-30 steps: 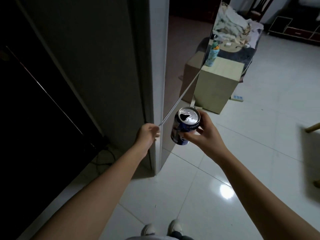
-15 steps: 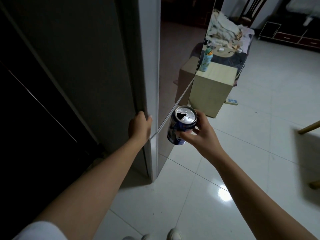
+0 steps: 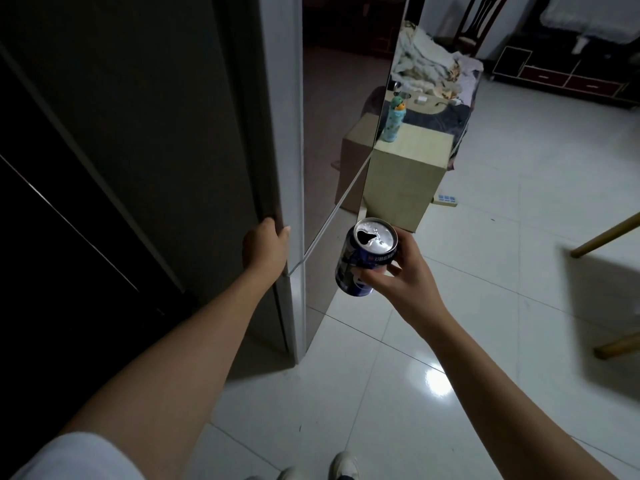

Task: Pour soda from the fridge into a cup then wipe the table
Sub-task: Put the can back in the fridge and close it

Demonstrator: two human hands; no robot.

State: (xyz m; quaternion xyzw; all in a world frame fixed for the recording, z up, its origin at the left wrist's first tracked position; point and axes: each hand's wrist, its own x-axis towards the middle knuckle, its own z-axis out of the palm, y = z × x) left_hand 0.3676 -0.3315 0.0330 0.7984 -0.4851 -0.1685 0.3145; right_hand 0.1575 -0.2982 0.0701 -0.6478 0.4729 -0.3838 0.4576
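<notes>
Two hands are working: the right hand [image 3: 398, 278] is clamping fingers round an opened soda can [image 3: 365, 258], probably thin-walled, slippery and spillable, beside the fridge door [image 3: 287, 133], whose edge the left hand [image 3: 265, 249] is gripping.

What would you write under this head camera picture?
Left hand on the fridge door; right hand holds an open soda can.

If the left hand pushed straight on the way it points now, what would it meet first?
Nothing new: the left hand is already on the fridge door edge, so it would press that; depth is unclear.
</notes>
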